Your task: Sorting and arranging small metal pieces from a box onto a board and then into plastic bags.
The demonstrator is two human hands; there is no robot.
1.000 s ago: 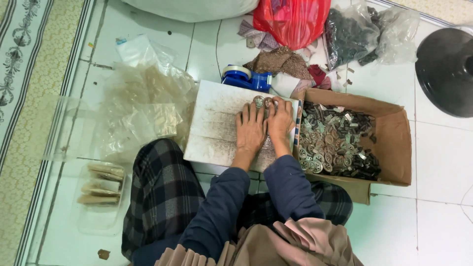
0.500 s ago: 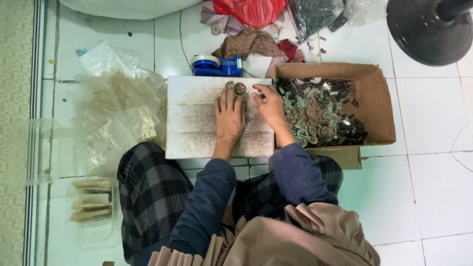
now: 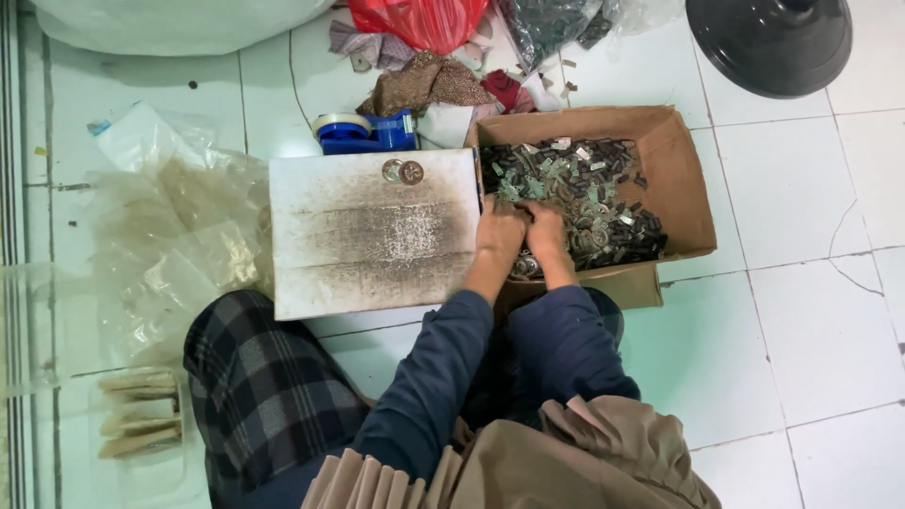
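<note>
Packages: red plastic bag [image 3: 421,21] at 12 o'clock, top edge; grey clear bag [image 3: 551,24] of dark pieces just beside it at 1 o'clock; heap of empty clear bags [image 3: 170,250] at 9 o'clock on the white tiled floor [image 3: 801,311]. Blue tape dispenser [image 3: 363,132] at 11 o'clock, touching the far edge of the white board [image 3: 372,231]. Stack of tan packets [image 3: 139,415] at 8 o'clock, beside the checked trouser leg [image 3: 264,386].

Metal pieces [image 3: 575,188]: small, mixed dark grey and dull silver, some ring-shaped, piled loose and tangled.

Containers: open brown cardboard box [image 3: 683,179] at 2 o'clock, right of the board, filled with the metal pieces across most of its floor. Two round coin-like discs [image 3: 403,172] side by side at the board's far edge, apart from the box.

Hands: left hand [image 3: 500,236] and right hand [image 3: 547,231] side by side, touching, at the near left corner of the box, fingers curled down into the metal pieces. Grip not visible; cannot tell what is held. Black round base [image 3: 768,42] at 1 o'clock, well apart.
</note>
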